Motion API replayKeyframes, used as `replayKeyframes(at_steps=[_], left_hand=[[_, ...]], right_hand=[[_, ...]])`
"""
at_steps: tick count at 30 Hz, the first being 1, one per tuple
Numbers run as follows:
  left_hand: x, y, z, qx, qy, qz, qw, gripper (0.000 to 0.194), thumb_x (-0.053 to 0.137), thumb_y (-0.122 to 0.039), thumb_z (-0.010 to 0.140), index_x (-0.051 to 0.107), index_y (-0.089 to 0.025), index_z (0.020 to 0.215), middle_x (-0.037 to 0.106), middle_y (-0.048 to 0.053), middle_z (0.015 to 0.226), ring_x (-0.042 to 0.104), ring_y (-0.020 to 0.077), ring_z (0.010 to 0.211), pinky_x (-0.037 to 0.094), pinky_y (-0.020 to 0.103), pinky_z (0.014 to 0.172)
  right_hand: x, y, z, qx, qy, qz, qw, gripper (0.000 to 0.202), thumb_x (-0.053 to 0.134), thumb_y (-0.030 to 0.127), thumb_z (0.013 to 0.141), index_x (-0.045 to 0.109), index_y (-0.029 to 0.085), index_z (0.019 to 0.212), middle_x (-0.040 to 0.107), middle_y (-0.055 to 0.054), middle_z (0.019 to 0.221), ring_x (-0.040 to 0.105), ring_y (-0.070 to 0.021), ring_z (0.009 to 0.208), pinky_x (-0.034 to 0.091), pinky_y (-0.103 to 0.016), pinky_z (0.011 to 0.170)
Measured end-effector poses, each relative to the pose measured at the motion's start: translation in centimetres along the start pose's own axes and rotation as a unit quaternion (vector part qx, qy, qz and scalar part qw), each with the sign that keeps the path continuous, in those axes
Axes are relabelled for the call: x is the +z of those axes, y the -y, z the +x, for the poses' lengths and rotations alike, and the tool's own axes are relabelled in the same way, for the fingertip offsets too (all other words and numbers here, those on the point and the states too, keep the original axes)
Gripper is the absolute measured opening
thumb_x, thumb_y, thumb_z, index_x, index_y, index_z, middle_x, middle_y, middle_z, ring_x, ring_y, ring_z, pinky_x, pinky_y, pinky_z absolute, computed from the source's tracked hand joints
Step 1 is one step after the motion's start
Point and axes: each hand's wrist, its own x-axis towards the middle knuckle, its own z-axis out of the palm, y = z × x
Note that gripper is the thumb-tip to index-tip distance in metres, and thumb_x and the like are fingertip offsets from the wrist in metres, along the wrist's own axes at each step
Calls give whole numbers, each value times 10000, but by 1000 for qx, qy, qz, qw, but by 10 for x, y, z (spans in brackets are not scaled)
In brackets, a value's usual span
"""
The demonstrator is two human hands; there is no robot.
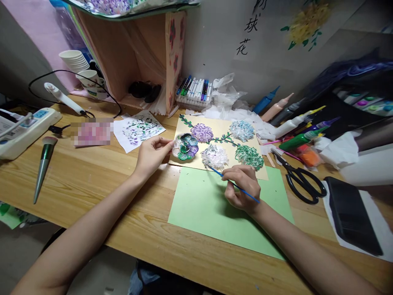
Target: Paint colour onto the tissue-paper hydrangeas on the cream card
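My right hand (244, 186) is closed around a thin blue paintbrush (217, 171), its tip at the lower edge of a white flower on a cream sheet (187, 162). Purple, light blue and dark green flowers with a leafy vine also show on that sheet. Between the thumb and fingers of my left hand (152, 155) is the rim of a small flower-shaped paint palette (185, 147), smeared with green, purple and white, over the sheet's left side. A light green sheet (196, 209) lies partly under the cream one, below my right hand.
Black scissors (302, 180) and a black phone (353, 213) lie at the right, near several paint bottles (294, 125). Boxed markers (196, 90) stand behind. Leftward are a paint-marked white paper (139, 129), a makeup brush (44, 168) and a power strip (30, 133).
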Motion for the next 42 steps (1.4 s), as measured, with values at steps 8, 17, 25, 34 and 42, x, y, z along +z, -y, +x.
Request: replayKeyframes(at_steps=[8,17,25,34,42], left_hand=[[1,-2,-1,-4,-3,-1,1000,350,821,-436,616,712,-134,756,714,44,686,647,153,607,531,240,566],[1,-2,0,-2,-3,-8,1000,366,834,-446,594,708,-136,742,723,39,703,657,149,633,548,245,627],[2,-4,0,-8,-5,-16,1000,377,845,-448,573,700,-136,728,722,44,705,661,149,644,556,254,645],[1,-3,0,-10,-7,-12,1000,402,853,-460,556,707,-132,737,726,51,711,660,158,637,552,263,632],[1,-3,-1,-16,-8,-5,1000,395,839,-461,581,711,-127,749,719,54,691,655,161,617,537,250,584]], right_hand=[[0,-2,-3,13,-1,20,1000,281,482,59,686,541,266,865,668,19,727,571,-201,732,376,-361,700],[-1,-2,-1,1,-11,7,1000,273,476,44,700,522,254,867,662,11,723,558,-198,721,390,-353,694],[-2,-1,0,0,-13,-11,1000,273,476,51,683,516,262,852,655,19,691,568,-202,711,371,-359,691],[-2,-3,-1,12,-16,-12,1000,282,480,59,698,536,277,868,680,32,738,582,-202,720,373,-370,706],[-1,-5,-1,24,-22,-17,999,303,488,61,705,562,281,900,691,21,762,590,-215,752,384,-380,727]])
